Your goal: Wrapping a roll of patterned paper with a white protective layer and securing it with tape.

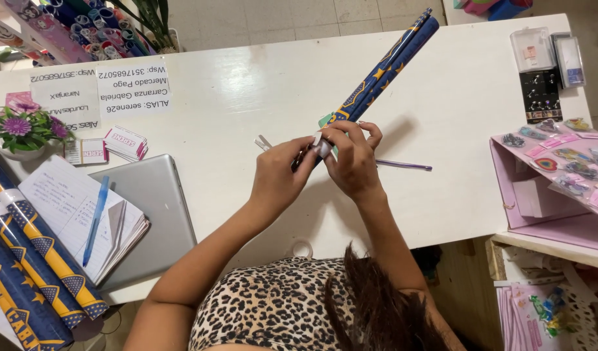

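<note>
Head view: both hands meet over the middle of the white surface (247, 110) at the near end of a tightly rolled blue sheet with yellow stars, the roll (383, 65), which slants away toward the far right edge. The left hand (279, 179) has its fingers pinched shut on a small white strip, probably tape (321, 144), at the roll's end. The right hand (354, 162) curls closed around the same end, holding the roll from the other side.

The roll looks fully wound along its whole length, so the rolling seems done; the near end is not yet visibly fastened, and the strip is only partly pressed on, as far as can be told behind the fingers.

A thin purple stick (403, 165) lies on the surface just right of the hands. To the left sit a closed grey laptop (156, 214), an open notebook (71, 214) with a blue pen (96, 221), and more blue-and-yellow rolls (32, 266). A pink box (539, 188) of small packets stands at the right.
</note>
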